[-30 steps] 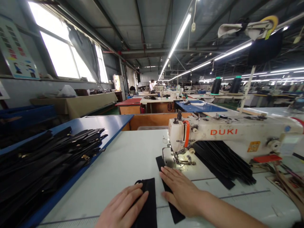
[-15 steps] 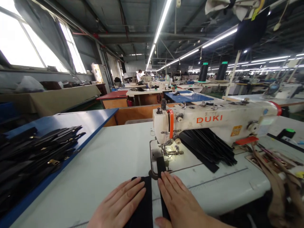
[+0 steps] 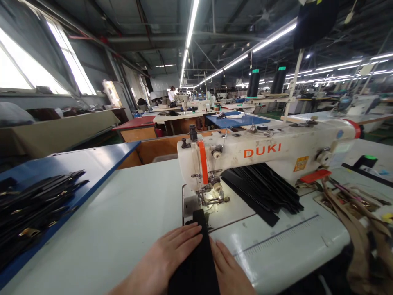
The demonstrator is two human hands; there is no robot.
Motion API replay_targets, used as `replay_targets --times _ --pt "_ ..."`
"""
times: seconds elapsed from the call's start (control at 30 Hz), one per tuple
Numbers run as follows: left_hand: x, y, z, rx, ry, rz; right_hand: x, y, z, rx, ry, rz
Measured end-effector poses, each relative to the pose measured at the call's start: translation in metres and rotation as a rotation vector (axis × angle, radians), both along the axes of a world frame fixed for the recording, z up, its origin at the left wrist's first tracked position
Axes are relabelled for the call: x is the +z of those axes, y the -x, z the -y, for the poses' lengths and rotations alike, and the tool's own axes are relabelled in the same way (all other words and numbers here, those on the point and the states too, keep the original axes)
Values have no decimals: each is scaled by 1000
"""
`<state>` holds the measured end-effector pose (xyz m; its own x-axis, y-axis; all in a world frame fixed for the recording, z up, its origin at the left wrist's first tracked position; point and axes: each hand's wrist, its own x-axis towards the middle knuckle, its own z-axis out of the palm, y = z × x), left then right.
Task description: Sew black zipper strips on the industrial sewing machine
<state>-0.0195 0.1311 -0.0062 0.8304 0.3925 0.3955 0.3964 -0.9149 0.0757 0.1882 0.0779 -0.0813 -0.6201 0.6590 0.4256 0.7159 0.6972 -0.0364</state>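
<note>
Black fabric [image 3: 206,250] lies on the sewing machine bed in front of me, its narrow far end close to the presser foot [image 3: 206,200]. My left hand [image 3: 175,250] rests on its left side, fingers stretched out flat and their tips on the cloth. Along the right edge, the extended fingers of my right hand [image 3: 229,266] touch the fabric; its thumb is not visible. At the far end a narrow strip and a wider piece now meet, and I cannot tell exactly how they overlap. The sewing machine [image 3: 230,155] stands just beyond my hands.
A fanned stack of black strips [image 3: 264,188] sits under the machine arm. Black pieces with gold metal parts [image 3: 39,205] lie on the blue table [image 3: 110,164] at left. Brown straps [image 3: 353,229] hang over the right front edge. Thread cones [image 3: 253,84] stand behind the machine.
The two black pieces, apart before with a gap between my hands, are now together. My left hand has come in toward the narrow strip; my right hand has drawn back. The view has turned right.
</note>
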Motion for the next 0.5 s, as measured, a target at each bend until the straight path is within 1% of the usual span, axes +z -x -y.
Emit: replay_targets --times 0.07,0.2,0.33,0.43,0.5 --pt "-1 0 2 19 46 12 -5 -2 -2 23 -54 -27" --pt "-6 0 5 66 52 59 -13 -4 -4 32 -138 -67" --pt "-13 -1 4 97 59 60 -19 -7 2 23 -125 -91" --pt "-15 -1 3 104 56 46 -18 -9 7 -33 -98 -91" --pt "-16 -1 2 113 54 42 -16 -9 9 -24 -110 -97"
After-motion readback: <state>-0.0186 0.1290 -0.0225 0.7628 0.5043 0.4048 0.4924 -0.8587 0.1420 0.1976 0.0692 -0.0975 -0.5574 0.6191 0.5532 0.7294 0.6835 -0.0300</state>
